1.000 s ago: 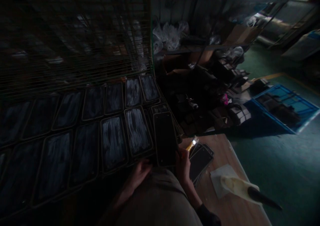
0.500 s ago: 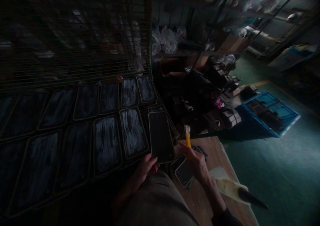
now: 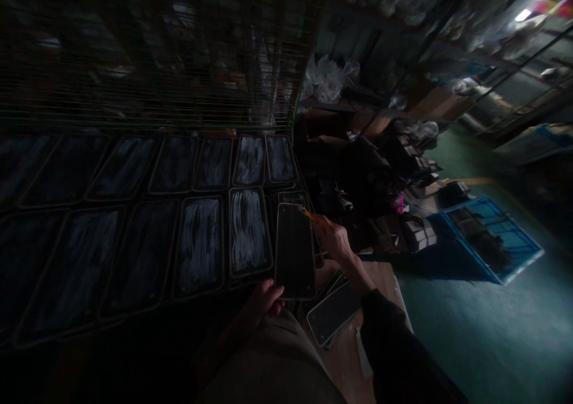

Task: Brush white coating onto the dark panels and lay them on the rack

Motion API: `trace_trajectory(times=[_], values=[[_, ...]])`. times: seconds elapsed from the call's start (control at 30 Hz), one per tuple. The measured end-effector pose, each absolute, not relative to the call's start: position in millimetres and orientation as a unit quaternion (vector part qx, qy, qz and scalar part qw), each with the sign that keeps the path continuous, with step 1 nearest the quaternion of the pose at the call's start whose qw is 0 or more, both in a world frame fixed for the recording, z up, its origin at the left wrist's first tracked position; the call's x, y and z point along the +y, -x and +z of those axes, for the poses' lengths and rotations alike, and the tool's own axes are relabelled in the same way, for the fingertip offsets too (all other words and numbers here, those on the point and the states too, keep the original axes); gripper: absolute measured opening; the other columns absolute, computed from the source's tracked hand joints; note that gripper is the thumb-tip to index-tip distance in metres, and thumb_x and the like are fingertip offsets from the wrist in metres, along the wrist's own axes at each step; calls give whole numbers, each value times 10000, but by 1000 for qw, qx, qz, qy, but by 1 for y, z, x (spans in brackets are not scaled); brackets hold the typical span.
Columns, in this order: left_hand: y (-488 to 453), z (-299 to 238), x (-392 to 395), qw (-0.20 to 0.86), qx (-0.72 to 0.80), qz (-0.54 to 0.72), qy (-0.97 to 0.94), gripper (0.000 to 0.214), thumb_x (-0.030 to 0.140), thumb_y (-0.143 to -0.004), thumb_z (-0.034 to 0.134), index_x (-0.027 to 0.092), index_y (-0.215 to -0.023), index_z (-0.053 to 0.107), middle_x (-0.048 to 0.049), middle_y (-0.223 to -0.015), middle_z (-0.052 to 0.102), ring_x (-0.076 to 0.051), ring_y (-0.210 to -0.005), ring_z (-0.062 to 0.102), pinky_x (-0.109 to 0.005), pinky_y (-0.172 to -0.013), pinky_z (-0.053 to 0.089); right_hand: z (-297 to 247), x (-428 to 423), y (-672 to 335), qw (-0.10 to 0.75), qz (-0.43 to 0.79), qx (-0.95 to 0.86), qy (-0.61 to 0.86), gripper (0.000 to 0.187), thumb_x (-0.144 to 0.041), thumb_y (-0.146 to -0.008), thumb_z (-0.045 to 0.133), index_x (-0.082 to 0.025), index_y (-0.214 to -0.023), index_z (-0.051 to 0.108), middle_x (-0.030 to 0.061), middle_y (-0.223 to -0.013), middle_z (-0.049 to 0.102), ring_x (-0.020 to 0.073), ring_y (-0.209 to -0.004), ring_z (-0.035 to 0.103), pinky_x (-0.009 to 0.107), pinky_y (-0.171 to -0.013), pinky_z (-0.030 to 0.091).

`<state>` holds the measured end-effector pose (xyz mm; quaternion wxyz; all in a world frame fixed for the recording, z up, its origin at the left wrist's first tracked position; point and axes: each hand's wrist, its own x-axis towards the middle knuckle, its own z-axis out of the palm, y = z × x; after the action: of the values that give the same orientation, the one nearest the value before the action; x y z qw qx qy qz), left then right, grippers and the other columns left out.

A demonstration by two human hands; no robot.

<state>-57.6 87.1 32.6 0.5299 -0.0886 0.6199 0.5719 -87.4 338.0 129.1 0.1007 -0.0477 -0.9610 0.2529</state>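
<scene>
My left hand grips the lower left corner of a dark rectangular panel with rounded corners and a pale rim. In my right hand is a paintbrush with a yellow handle, its tip at the panel's upper right part. Whether the bristles touch the surface I cannot tell. Left of the held panel lie rows of similar panels; one close by bears whitish streaks. Below my right forearm, a few more panels are stacked on a wooden board.
The wooden board is at my right knee. Behind the rows stands a wire mesh rack. Dark stacked parts fill the space beyond. A blue crate with dark pieces stands on the green floor at right.
My right hand has moved up and left, bringing the brush from beside the panel to over its top part. The view has shifted a little. The left hand keeps its grip.
</scene>
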Motion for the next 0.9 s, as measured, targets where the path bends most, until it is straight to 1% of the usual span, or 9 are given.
trace_trajectory(times=[0.13, 0.27, 0.4, 0.5, 0.57, 0.63, 0.73, 0.83, 0.9], values=[[58, 37, 83, 519, 619, 581, 99, 350, 474, -729, 638, 177, -824, 479, 23, -523, 591, -85, -380, 489, -182, -394, 312, 121, 339, 93, 73, 222, -972, 36, 298, -301, -984, 432, -227, -1222, 595, 46, -1040, 705, 195, -853, 683, 242, -653, 482], [58, 36, 81, 516, 599, 604, 102, 379, 494, -713, 666, 180, -810, 477, 19, -522, 593, -89, -376, 495, -186, -394, 318, 120, 332, 66, 44, 232, -971, 38, 289, -308, -975, 454, -234, -1215, 597, 40, -1028, 709, 183, -831, 685, 232, -635, 468], [56, 36, 80, 520, 571, 624, 116, 428, 515, -691, 692, 176, -859, 493, 14, -550, 612, -92, -384, 513, -186, -396, 334, 134, 313, 17, -26, 237, -971, 31, 311, -320, -990, 418, -220, -1226, 596, 54, -985, 714, 175, -744, 680, 240, -599, 451], [54, 39, 79, 521, 561, 632, 120, 446, 526, -681, 708, 173, -855, 498, 12, -553, 613, -95, -394, 527, -183, -395, 334, 149, 299, -16, -75, 247, -966, 12, 351, -342, -1002, 371, -208, -1234, 598, 72, -951, 711, 185, -765, 671, 262, -639, 464], [53, 41, 79, 520, 558, 636, 120, 448, 527, -686, 709, 168, -860, 506, 7, -565, 619, -96, -404, 536, -182, -401, 342, 160, 294, -30, -111, 271, -956, 14, 365, -364, -1002, 364, -211, -1216, 616, 68, -918, 711, 186, -776, 672, 265, -652, 474], [52, 41, 78, 516, 560, 637, 117, 447, 527, -692, 706, 163, -867, 512, 3, -571, 624, -94, -403, 534, -182, -400, 343, 170, 293, -35, -141, 301, -943, 25, 358, -366, -996, 375, -221, -1190, 639, 41, -835, 708, 170, -715, 670, 251, -622, 476], [50, 39, 78, 509, 571, 635, 108, 421, 516, -700, 699, 171, -831, 495, 13, -549, 611, -88, -384, 517, -176, -384, 324, 179, 296, -27, -163, 373, -912, 42, 326, -348, -986, 399, -222, -1113, 671, 6, -723, 691, 139, -630, 656, 224, -589, 485], [50, 35, 79, 500, 592, 625, 99, 381, 498, -724, 678, 186, -791, 468, 35, -508, 579, -75, -346, 472, -167, -356, 277, 173, 305, -4, -211, 467, -858, 44, 342, -393, -980, 399, -194, -988, 677, 11, -699, 689, 140, -604, 658, 223, -562, 509], [51, 34, 79, 501, 603, 614, 95, 366, 493, -736, 666, 192, -777, 462, 49, -481, 552, -64, -316, 431, -165, -341, 234, 162, 314, 18, -226, 510, -828, 54, 372, -451, -965, 410, -179, -939, 662, 10, -663, 677, 149, -568, 654, 235, -522, 515]])
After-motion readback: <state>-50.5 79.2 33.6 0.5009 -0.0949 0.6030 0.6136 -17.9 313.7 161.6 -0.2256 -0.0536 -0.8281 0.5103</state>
